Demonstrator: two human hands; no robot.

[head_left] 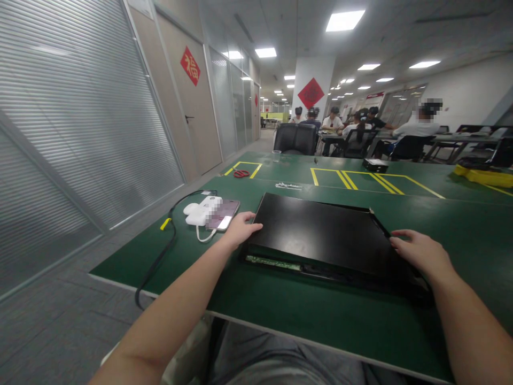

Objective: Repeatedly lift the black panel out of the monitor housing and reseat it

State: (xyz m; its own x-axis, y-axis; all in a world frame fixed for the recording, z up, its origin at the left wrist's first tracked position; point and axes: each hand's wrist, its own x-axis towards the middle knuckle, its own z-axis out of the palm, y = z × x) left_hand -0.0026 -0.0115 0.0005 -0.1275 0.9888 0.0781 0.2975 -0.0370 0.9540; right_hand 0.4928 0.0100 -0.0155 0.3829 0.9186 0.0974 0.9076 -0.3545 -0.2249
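Note:
In front of me a flat, black, glossy screen panel (320, 227) lies over a black frame (348, 278) on the green table. Along the panel's near side a strip of green circuit board (274, 262) shows. My left hand (241, 229) grips the left edge of the panel, its thumb on top. At the opposite edge my right hand (420, 251) holds the panel between thumb and fingers; its fingertips are partly hidden. The far right corner of the panel stands slightly raised from the frame. Whether the panel touches the frame all round, I cannot tell.
Left of the panel lie a phone (223, 215), a white device (202, 211) with a white cable, and a black cable (170, 248). Farther back are red-handled scissors (241, 174), a clear cup (276, 155), a black box (375, 165) and yellow tape (344, 180). Several people sit beyond.

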